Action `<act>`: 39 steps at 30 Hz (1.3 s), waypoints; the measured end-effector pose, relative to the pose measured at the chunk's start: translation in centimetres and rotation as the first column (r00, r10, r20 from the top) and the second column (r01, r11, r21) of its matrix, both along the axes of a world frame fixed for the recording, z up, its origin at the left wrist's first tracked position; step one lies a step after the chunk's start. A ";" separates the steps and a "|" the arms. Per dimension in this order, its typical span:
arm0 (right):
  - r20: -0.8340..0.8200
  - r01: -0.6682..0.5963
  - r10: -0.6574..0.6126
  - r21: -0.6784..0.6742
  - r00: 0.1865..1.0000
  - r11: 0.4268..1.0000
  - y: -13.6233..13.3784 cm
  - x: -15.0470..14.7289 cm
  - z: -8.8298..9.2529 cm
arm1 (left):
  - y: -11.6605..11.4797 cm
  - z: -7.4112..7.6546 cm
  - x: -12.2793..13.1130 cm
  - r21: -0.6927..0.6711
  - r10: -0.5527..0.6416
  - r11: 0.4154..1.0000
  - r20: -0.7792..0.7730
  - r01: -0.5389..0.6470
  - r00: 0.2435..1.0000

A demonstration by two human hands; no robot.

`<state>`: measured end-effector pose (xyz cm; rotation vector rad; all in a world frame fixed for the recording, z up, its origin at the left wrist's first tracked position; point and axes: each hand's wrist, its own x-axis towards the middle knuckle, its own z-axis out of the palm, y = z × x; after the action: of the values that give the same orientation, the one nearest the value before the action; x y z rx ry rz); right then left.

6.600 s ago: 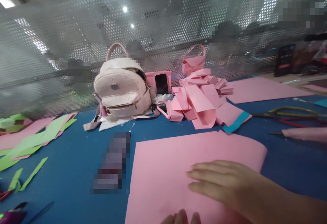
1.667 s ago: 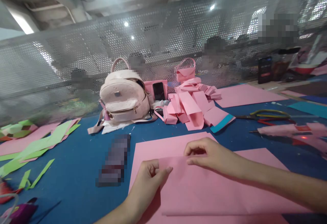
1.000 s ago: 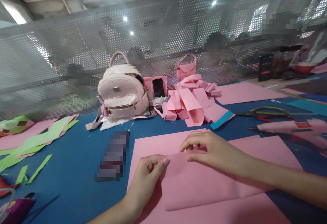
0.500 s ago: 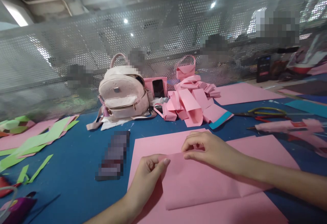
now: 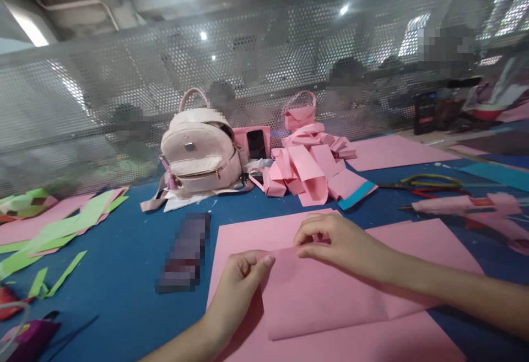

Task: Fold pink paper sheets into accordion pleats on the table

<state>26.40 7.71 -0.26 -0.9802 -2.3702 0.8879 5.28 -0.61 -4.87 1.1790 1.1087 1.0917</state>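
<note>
A folded sheet of pink paper [image 5: 326, 296] is between my two hands, over larger pink sheets [image 5: 243, 235] on the blue table. My left hand [image 5: 242, 282] pinches its upper left corner between thumb and fingers. Farther right along the same top edge, my right hand [image 5: 326, 235] grips the paper with its thumb in front and fingers curled behind. The sheet's lower edge shows a fold and a crease near the right. My right forearm covers part of the paper.
A pink glue gun [image 5: 471, 206] and scissors [image 5: 430, 181] lie to the right. Behind are folded pink paper pieces [image 5: 308, 166] and a pale backpack [image 5: 200, 155]. A dark phone-shaped object [image 5: 188, 252], green strips [image 5: 68, 271] and a purple tool [image 5: 31, 340] lie left. A perforated metal screen [image 5: 256, 70] stands behind.
Both hands hold the same places on the paper's top edge. Only a very slight shift of the camera view shows.
</note>
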 end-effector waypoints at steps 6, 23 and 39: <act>-0.003 0.007 -0.007 -0.011 1.000 1.000 -0.1 0.0 0.0 | 0.2 -0.2 -0.1 0.001 0.006 1.000 0.002 -0.006 1.000; 0.005 0.001 -0.001 -0.009 1.000 1.000 -0.1 0.0 0.1 | -0.2 -0.3 -0.2 0.040 0.049 0.998 -0.051 -0.047 0.998; -0.014 -0.025 0.023 -0.104 1.000 0.994 0.7 -0.1 0.3 | 0.8 0.0 -1.0 0.125 0.048 0.992 -0.223 -0.020 0.974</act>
<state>26.27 8.40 0.05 -0.9841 -2.3497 1.0331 4.28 0.20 -4.85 1.4130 1.2540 1.0830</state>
